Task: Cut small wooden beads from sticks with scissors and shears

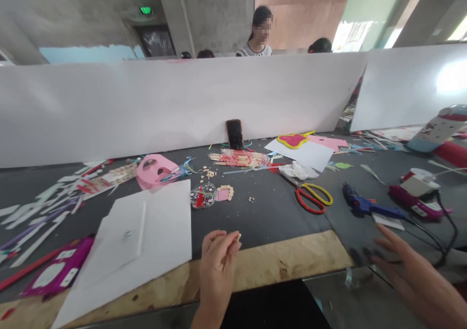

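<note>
Now pinched: a pale little chip at the left fingertips!

And look where it sits: the chip (239, 236) is caught between thumb and finger of the left hand (219, 258), closed in a tight pinch above the brown paper strip (292, 256) along the table's near edge. Over to the right hand (412, 275), open and blurred, fingers stretched out near the blue glue gun (370, 206); whether they touch the white pad (388, 222) beneath it, I cannot tell.

Just beyond the left hand lies a bead-studded oval (203, 196), joined by a pink square (222, 194) partly bordered with similar chips. More loose chips (209, 173) are scattered behind it. Off to the left, a white sheet (160, 231) and a pink cut-out (155, 172) with holes; on the right, scissors (301, 186) with red and yellow handles, their blades by a crumpled tissue (299, 170). Further back, plastic-wrapped sticks (239, 157), then a phone (234, 134) propped against a white partition (164, 105), and behind that, a person (255, 50)!
</note>
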{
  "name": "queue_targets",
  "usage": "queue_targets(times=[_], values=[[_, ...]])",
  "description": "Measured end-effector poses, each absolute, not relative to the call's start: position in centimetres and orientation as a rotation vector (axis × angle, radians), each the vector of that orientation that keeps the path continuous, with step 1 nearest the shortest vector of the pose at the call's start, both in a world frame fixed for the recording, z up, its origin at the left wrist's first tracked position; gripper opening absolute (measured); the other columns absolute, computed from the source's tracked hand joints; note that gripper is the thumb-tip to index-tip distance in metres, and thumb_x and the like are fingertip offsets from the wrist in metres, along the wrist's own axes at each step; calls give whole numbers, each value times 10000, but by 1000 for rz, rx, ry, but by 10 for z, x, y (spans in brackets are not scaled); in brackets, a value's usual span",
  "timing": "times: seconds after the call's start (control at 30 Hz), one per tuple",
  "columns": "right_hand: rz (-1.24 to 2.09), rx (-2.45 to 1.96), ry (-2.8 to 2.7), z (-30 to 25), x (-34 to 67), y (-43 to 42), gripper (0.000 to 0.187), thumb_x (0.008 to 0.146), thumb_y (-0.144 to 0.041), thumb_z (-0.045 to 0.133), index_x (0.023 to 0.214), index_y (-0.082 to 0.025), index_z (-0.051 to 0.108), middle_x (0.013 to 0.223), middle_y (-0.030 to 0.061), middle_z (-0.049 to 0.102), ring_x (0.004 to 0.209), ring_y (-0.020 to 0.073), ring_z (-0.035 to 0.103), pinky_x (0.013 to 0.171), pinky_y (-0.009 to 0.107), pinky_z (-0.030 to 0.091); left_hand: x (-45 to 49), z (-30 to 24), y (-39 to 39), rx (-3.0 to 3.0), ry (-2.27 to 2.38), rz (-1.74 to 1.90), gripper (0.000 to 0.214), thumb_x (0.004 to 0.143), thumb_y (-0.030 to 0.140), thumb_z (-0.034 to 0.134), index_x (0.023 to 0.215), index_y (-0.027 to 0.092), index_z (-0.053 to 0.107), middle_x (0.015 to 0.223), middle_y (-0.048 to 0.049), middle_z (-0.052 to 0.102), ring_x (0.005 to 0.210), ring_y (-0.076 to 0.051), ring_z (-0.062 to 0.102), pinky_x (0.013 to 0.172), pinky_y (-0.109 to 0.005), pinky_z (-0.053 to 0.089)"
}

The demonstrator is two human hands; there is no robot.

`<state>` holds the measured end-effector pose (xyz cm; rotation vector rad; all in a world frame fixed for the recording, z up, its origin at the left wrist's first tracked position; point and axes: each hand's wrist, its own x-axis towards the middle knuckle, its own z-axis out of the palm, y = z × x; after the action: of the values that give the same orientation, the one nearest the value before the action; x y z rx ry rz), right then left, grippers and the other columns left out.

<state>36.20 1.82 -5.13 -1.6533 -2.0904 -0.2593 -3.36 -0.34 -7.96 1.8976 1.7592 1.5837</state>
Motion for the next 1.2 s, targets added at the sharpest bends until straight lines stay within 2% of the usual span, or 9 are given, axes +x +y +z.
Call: queue_targets(times=[0.07, 0.13, 0.33, 0.43, 0.53, 0.77, 1.0, 1.1, 1.2], values=[[-302, -1615, -2122, -36, 334, 47, 391, 860, -387, 449, 1210, -243, 545, 1083, 173, 665, 1025, 352, 620, 865, 474, 494, -33, -82, -4, 1845, 1810, 1560, 119, 868, 212, 576, 923, 222, 682, 868, -51, 691, 885, -189, 600, 715, -277, 547], [-263, -1590, -2201, -28, 311, 78, 358, 881, -391, 417, 1132, -203, 590, 1128, 164, 642, 1075, 325, 589, 939, 464, 451, -33, -84, -5, 1829, 1840, 1542, 100, 867, 229, 573, 865, 222, 673, 861, -54, 686, 889, -194, 601, 702, -276, 549], [-155, -1647, -2339, -32, 281, 148, 343, 826, -270, 487, 1120, -166, 629, 1034, 141, 697, 948, 291, 647, 833, 418, 490, -33, -81, -3, 1882, 1807, 1556, 85, 868, 216, 565, 841, 235, 644, 843, -33, 697, 948, -211, 583, 804, -337, 532], [-98, -1710, -2343, -34, 279, 164, 321, 784, -242, 518, 1059, -153, 658, 933, 150, 720, 818, 303, 674, 745, 418, 497, -33, -81, -3, 1870, 1812, 1545, 89, 868, 217, 564, 841, 243, 645, 830, -29, 700, 957, -218, 581, 795, -340, 531], [-13, -1748, -2313, -34, 280, 168, 302, 765, -255, 532, 1013, -156, 673, 895, 149, 722, 815, 314, 672, 735, 412, 484, -33, -82, -4, 1845, 1832, 1524, 94, 869, 224, 564, 855, 245, 655, 844, -36, 704, 967, -222, 583, 780, -335, 535], [338, -1771, -2024, -25, 279, 154, 377, 715, -396, 588, 1033, -204, 652, 806, 83, 714, 741, 296, 671, 614, 367, 491, -33, -82, -3, 1821, 1859, 1459, 140, 886, 253, 532, 862, 222, 666, 877, -71, 699, 974, -230, 587, 787, -353, 543], [973, -1424, -1709, -9, 258, 123, 484, 752, -588, 612, 1029, -191, 615, 934, 104, 714, 786, 226, 677, 693, 338, 545, -32, -78, -5, 1757, 1887, 1391, 167, 891, 263, 510, 837, 207, 658, 899, -93, 682, 1002, -246, 579, 807, -386, 541], [1072, -1286, -1578, -9, 244, 107, 560, 758, -663, 557, 1112, -230, 576, 961, 93, 687, 784, 218, 659, 710, 357, 535, -32, -77, -5, 1745, 1875, 1406, 169, 893, 263, 508, 834, 209, 657, 898, -92, 681, 1011, -246, 575, 816, -387, 538], [1289, -1123, -1555, -15, 229, 91, 689, 709, -742, 543, 1192, -250, 545, 866, 66, 657, 672, 194, 614, 609, 334, 517, -32, -76, -5, 1739, 1877, 1411, 163, 888, 258, 514, 832, 210, 659, 890, -86, 682, 1010, -245, 574, 823, -390, 533]])
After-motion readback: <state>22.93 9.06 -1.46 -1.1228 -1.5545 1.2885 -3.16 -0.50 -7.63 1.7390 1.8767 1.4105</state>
